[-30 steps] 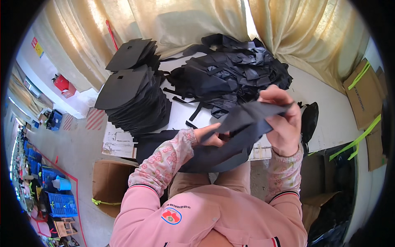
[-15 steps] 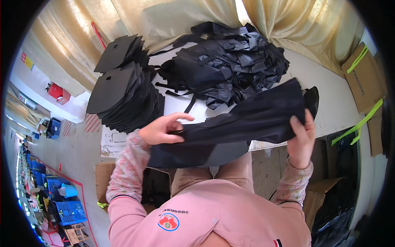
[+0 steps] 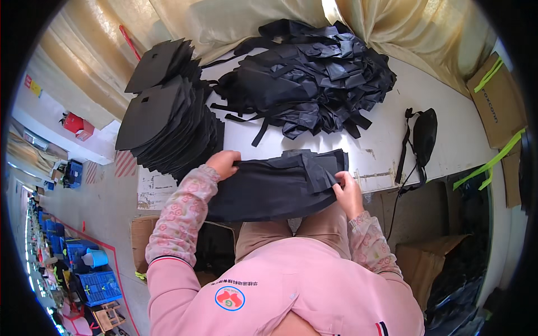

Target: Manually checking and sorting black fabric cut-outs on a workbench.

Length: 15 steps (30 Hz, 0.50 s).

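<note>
A black fabric piece lies over the table's near edge and my lap, with a loose layer folded back at its right end. At its upper left corner, my left hand is closed on the edge. My right hand pinches the folded layer at the right end. Beyond the left hand rises a tall stack of black flat panels, each with a small slot. A heap of crumpled black fabric pieces with loose straps sits farther back.
On the white table, a black pouch-like item with straps lies at the right, a cord hanging over the edge. Cardboard boxes stand at the far right, with another open box below the table. Curtains hang behind.
Both hands have brought the fabric piece down and flatter. My right hand has moved left and lower, uncovering the strapped item on the right.
</note>
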Each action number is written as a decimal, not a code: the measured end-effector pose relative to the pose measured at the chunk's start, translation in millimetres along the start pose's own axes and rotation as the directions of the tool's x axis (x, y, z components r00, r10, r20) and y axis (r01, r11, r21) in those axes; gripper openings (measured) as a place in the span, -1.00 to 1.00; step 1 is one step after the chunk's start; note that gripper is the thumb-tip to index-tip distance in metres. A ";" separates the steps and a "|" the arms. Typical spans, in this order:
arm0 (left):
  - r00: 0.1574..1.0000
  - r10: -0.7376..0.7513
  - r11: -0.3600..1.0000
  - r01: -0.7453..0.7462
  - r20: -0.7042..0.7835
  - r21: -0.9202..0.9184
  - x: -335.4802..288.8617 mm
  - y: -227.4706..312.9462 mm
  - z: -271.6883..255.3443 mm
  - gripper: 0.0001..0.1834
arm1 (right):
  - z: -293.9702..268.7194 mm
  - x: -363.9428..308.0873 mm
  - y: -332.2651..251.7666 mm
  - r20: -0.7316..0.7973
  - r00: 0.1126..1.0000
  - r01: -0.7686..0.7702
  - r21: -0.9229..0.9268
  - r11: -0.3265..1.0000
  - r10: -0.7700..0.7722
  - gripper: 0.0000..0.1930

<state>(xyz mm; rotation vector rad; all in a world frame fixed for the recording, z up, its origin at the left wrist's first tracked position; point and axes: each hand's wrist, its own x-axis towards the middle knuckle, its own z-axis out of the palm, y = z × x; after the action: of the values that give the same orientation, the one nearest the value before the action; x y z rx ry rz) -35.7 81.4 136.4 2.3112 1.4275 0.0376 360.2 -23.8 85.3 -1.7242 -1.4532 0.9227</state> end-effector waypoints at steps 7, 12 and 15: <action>0.995 0.006 1.000 -0.004 -0.095 0.023 7.5 14.8 16.8 -0.80 | -13.4 7.3 -45.3 0.034 0.813 0.503 -0.542 0.673 -0.581 -0.50; 0.998 0.012 0.995 -0.005 -0.065 0.101 3.6 10.5 15.0 -0.77 | -4.2 39.0 -24.7 -0.105 0.907 0.371 -0.256 0.893 -0.407 -0.86; 0.997 0.027 0.990 -0.018 -0.066 0.141 1.8 4.8 19.0 -0.75 | -25.0 49.9 -7.9 -0.190 0.968 0.136 -0.144 0.980 -0.163 -0.86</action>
<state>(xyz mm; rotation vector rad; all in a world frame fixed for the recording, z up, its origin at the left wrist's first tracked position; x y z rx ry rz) -26.3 74.7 120.5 2.4616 1.4804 0.0223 383.8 25.1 100.5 -1.7181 -1.5117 0.5672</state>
